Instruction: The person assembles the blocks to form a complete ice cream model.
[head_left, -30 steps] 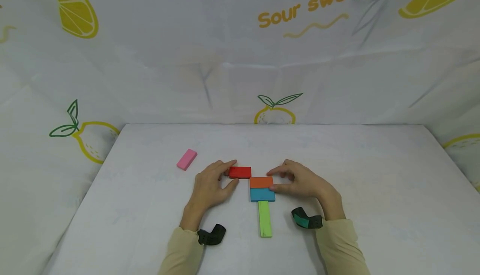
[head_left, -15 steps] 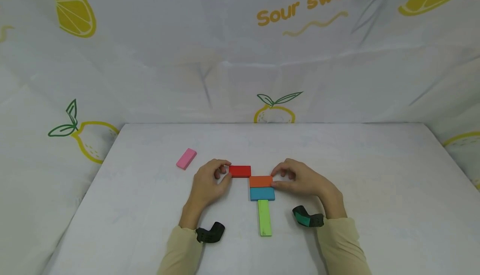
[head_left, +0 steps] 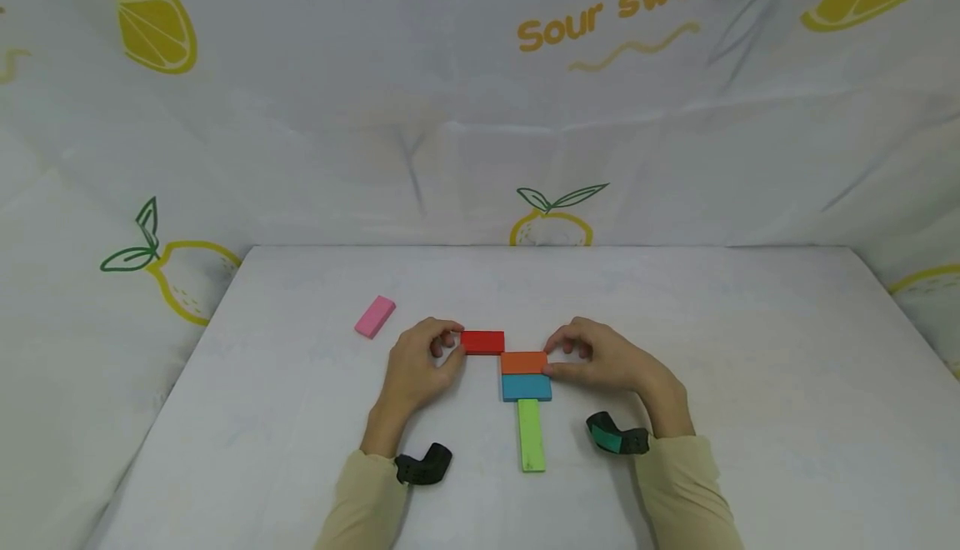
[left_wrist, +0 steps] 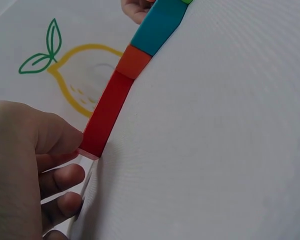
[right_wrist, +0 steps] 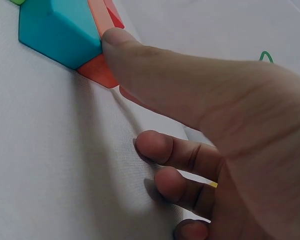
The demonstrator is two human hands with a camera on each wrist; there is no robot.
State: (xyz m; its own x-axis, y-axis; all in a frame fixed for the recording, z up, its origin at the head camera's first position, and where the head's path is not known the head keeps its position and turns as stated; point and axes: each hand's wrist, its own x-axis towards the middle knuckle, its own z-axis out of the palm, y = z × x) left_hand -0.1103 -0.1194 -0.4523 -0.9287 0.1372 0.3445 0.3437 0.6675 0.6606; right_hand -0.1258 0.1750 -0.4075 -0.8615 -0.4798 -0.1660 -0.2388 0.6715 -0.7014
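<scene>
My left hand [head_left: 416, 367] has its thumb and index fingertips at the left end of a red block [head_left: 483, 342]. In the left wrist view the thumb touches that end of the red block [left_wrist: 107, 115]. On the other side, my right hand [head_left: 600, 358] rests its thumb at the right end of an orange block [head_left: 523, 362], with the index fingertip just above it. The orange block lies diagonally below the red one, their corners meeting. Flush beneath it is a blue block [head_left: 527, 387], and a green block [head_left: 531, 436] points toward me from the blue one.
A pink block [head_left: 375, 317] lies slanted by itself, left of and beyond my left hand. The white tabletop [head_left: 765, 350] backs onto a hanging lemon-print cloth [head_left: 360, 175]. Black wrist straps [head_left: 425, 465] sit at both sleeves.
My left thumb and index have drawn back from the red block's long sides to its left end. My right thumb has slid slightly off the orange block toward its right end.
</scene>
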